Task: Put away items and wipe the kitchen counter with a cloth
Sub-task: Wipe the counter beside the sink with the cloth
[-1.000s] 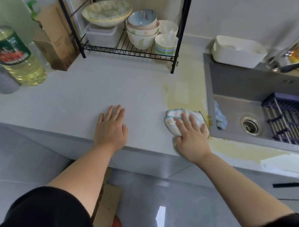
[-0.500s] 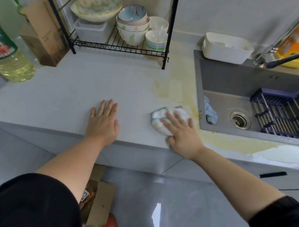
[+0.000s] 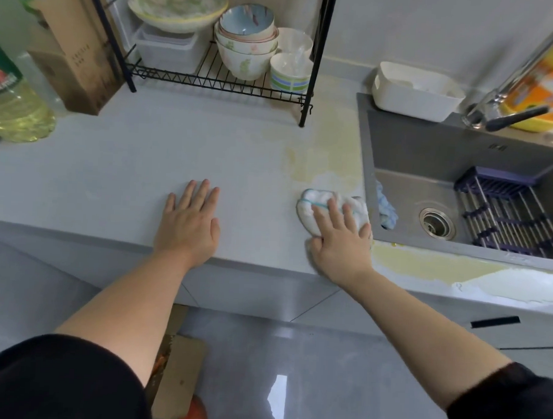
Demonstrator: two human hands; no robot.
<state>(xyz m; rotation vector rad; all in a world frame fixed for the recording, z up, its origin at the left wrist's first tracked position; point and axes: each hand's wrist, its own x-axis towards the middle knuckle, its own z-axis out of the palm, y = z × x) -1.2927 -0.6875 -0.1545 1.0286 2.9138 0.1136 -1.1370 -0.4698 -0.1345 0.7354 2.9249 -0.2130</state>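
Note:
A white cloth [image 3: 313, 201] with a teal edge lies bunched on the grey counter [image 3: 144, 159], just left of the sink. My right hand [image 3: 340, 240] presses down on it with fingers spread and nearly straight. My left hand [image 3: 189, 221] rests flat on the counter near its front edge, palm down, holding nothing. A yellowish stain [image 3: 328, 154] spreads over the counter beyond the cloth and along the front strip [image 3: 425, 263] below the sink.
A black wire rack [image 3: 217, 80] with bowls and cups stands at the back. An oil bottle [image 3: 13, 103] and a brown box [image 3: 73, 51] sit at the left. The sink [image 3: 428, 190] holds a blue rag [image 3: 384, 207] and a purple rack [image 3: 509, 216]; a white tub [image 3: 413, 91] and a tap [image 3: 508, 92] are behind it.
My right hand slid the cloth left, then back right toward the sink edge. My left hand stayed flat on the counter.

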